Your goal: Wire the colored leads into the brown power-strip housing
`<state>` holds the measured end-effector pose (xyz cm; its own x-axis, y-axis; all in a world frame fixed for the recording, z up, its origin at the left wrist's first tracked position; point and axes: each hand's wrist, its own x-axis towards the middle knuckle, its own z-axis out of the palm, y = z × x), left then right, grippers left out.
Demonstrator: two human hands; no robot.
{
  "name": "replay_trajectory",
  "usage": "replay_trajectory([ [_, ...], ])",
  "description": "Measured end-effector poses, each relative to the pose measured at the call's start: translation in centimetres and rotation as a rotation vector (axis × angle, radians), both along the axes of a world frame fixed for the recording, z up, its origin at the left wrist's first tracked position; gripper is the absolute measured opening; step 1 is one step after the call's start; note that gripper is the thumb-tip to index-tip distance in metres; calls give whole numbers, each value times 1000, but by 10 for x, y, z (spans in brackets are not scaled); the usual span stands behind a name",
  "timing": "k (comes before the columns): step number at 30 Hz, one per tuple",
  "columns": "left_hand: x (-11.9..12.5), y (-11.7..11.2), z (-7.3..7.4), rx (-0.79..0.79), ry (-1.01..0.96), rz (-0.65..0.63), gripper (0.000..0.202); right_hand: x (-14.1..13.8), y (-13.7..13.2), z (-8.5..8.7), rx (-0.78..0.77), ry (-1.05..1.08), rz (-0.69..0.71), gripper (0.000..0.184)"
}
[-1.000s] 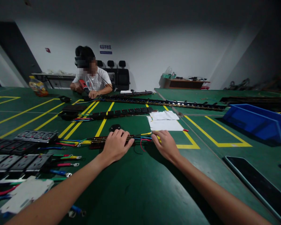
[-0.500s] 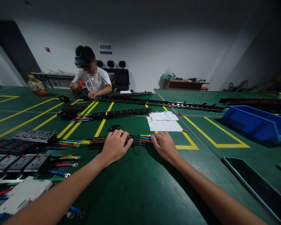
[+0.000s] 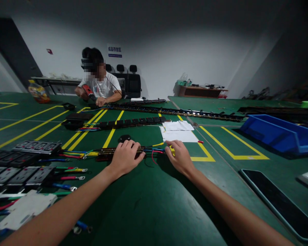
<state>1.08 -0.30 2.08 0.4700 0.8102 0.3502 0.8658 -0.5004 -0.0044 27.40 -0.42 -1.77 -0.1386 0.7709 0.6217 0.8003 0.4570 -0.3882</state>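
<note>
My left hand (image 3: 125, 158) is closed over a black strip with long brass-coloured rails (image 3: 106, 152), fingers across its top and thumb on the near side. Several coloured wires (image 3: 156, 150) come out of its right end. Blue and red ones run to the fingertips of my right hand (image 3: 179, 155), which is curled closed at their ends. The yellow wire (image 3: 157, 145) stands apart, bent up above the others. A loose red wire (image 3: 153, 159) curves down toward the table. Something yellow shows between the right fingers; what it is, I cannot tell. Behind the left hand lies a small black object (image 3: 124, 138).
Socket strips (image 3: 38, 147) with lugged wires lie at left, near a pale plastic piece (image 3: 25, 208). White papers (image 3: 179, 135) lie beyond my right hand. A blue bin (image 3: 279, 133) and a phone (image 3: 274, 201) are at right. Across the table a person (image 3: 101, 85) holds a red drill (image 3: 88, 91).
The yellow wire has come away from the right fingers and now points up and to the right. My right hand has shifted slightly; the left keeps its place on the strip.
</note>
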Motion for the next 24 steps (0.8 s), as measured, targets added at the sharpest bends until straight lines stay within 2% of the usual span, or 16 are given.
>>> replay_trajectory([
  [4,0,0,-1,15,24,14,40,0,4,-3,-105,-115,-73,34],
  [7,0,0,-1,19,21,11,40,0,4,-3,-108,-121,-83,35],
  [12,0,0,-1,10,-2,4,41,1,2,0,-6,58,6,26],
  [18,0,1,-2,2,-3,3,42,2,-3,5,23,158,113,35],
  [24,0,1,-2,-4,-32,-10,41,1,1,1,-92,28,18,34],
])
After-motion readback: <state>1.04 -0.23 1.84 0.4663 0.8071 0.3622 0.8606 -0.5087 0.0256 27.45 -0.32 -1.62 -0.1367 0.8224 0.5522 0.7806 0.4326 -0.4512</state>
